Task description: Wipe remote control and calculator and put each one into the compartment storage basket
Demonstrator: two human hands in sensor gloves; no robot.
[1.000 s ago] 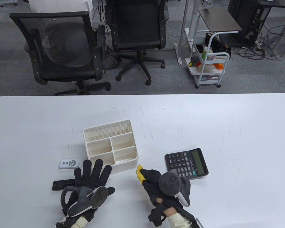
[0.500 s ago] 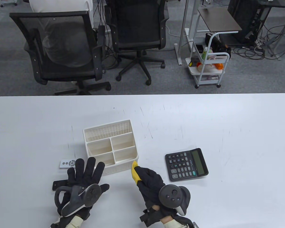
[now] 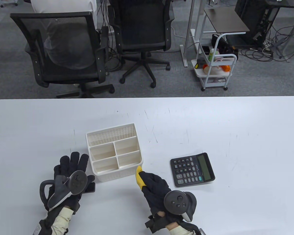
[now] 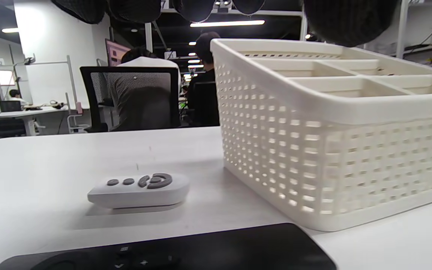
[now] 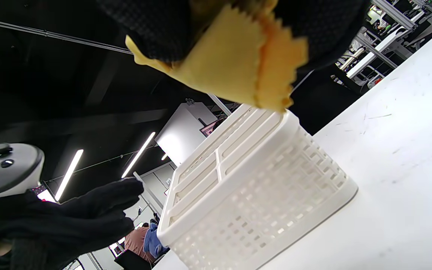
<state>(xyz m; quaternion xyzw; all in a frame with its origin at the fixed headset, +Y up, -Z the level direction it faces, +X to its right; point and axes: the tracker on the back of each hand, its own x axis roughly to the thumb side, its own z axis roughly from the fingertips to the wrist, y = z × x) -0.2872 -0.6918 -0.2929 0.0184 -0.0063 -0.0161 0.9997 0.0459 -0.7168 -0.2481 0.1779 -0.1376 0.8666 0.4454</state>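
Observation:
A black calculator [image 3: 192, 169] lies on the white table, right of the white compartment basket [image 3: 112, 128]. My right hand [image 3: 149, 182] pinches a folded yellow cloth [image 3: 139, 176] just off the basket's near right corner. My left hand [image 3: 68, 169] hovers with straight, spread fingers left of the basket. It covers the small white remote and most of a long black remote [image 3: 90, 188] in the table view. The left wrist view shows the white remote [image 4: 139, 189] and the black remote [image 4: 171, 251] lying untouched beside the basket [image 4: 332, 131]. All basket compartments look empty.
Two black office chairs [image 3: 63, 49] and a small white cart [image 3: 215, 71] stand beyond the table's far edge. A person sits behind the left chair. The white table [image 3: 210, 122] stretches wide to the right and behind the basket.
My left hand has slid left and slightly forward, now over the white remote. My right hand with the cloth drew back and left a little, then stayed still.

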